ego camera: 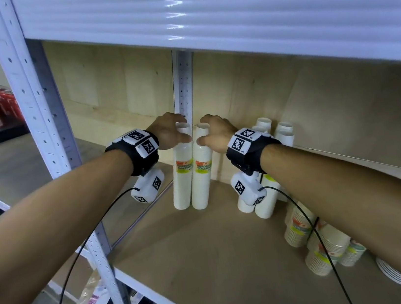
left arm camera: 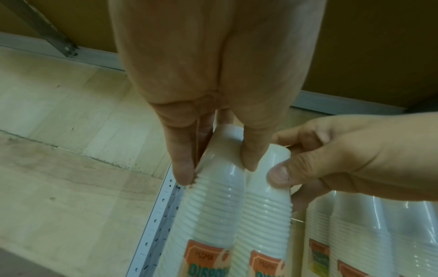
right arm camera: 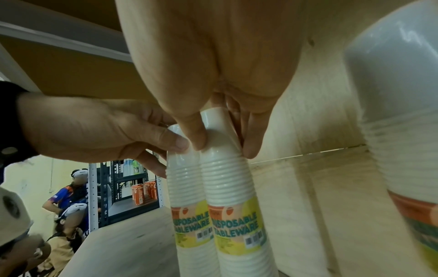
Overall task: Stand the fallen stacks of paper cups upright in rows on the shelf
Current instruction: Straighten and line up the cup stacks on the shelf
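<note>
Gripping two upright cup stacks, left hand [ego camera: 169, 131] on left stack [ego camera: 182, 177], right hand [ego camera: 214, 133] on right stack [ego camera: 201, 177], beside rear post [ego camera: 183, 87]. Risk: tall stacks toppling on uneven release.

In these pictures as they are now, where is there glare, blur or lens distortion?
Head view: bright glare streaks lie on the glossy white shelf edge, and the wide lens bows the upright post. Left wrist view: the picture is soft with a greenish cast, and the left hand looms large. Right wrist view: the nearest cup stack on the right is blurred and stretched; the labels on the two held stacks stay readable.
</note>
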